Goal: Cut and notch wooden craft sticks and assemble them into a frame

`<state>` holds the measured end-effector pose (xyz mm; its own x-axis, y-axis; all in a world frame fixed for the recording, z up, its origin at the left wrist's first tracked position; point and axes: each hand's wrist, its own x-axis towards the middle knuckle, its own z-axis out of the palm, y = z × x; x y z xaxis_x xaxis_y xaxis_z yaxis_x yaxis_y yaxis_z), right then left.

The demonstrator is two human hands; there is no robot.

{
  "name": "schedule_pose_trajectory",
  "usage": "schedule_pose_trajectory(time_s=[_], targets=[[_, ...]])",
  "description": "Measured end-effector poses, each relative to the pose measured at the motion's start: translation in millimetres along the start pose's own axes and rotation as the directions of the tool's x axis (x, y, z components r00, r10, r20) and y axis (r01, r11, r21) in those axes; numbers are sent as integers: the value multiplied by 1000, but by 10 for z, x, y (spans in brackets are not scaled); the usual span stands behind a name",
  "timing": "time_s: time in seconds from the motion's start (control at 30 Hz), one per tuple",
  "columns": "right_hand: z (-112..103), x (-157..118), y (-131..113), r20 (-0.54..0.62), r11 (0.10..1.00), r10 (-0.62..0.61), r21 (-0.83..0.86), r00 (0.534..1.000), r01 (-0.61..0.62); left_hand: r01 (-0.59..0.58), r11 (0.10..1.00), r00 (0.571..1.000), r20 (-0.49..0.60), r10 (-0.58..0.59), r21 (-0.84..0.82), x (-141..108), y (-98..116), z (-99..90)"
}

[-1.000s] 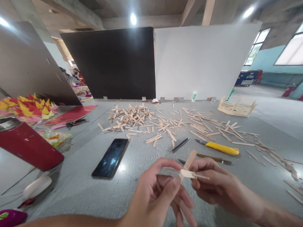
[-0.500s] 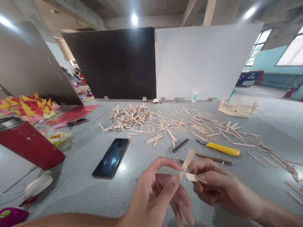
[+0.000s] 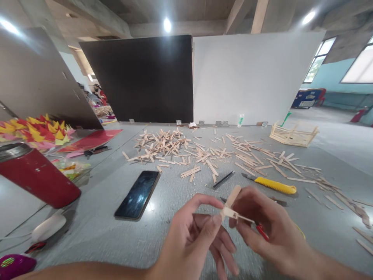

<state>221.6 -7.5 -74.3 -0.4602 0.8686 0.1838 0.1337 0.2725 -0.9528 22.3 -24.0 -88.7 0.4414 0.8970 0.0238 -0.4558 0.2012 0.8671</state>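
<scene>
I have the left hand (image 3: 195, 237) at near centre, thumb and index finger pinched on small wooden sticks (image 3: 233, 196), its other fingers loosely spread. I see the right hand (image 3: 279, 217) arched just right of them, a red object (image 3: 262, 232) showing between thumb and fingers; whether it grips anything, I cannot tell.

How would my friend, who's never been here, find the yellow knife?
Find the big white board at the back of the table. Come nearer, past the scattered wooden sticks, to the knife lying beyond the right hand. Its bright yellow handle sets it apart from the slim black pen to its left.
</scene>
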Motion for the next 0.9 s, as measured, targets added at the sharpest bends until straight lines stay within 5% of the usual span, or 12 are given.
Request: schedule_pose_trajectory(time_s=[0.23,0.47,0.67,0.9], targets=[[73,-36,83,-161,893,-241,-423,957,154,165,974,986,-64,-157,154,-36,-1,8],[98,-5,64,-117,954,-33,-301,993,-3,194,980,980,29,-195,51,2,-42,-25],[151,-30,76,-192,979,-35,-204,981,-5,113,991,992,62,-108,-74,2,-31,-1],[200,-87,142,-137,959,-151,-259,979,112,64,990,994,96,-53,-125,21,-37,-24]])
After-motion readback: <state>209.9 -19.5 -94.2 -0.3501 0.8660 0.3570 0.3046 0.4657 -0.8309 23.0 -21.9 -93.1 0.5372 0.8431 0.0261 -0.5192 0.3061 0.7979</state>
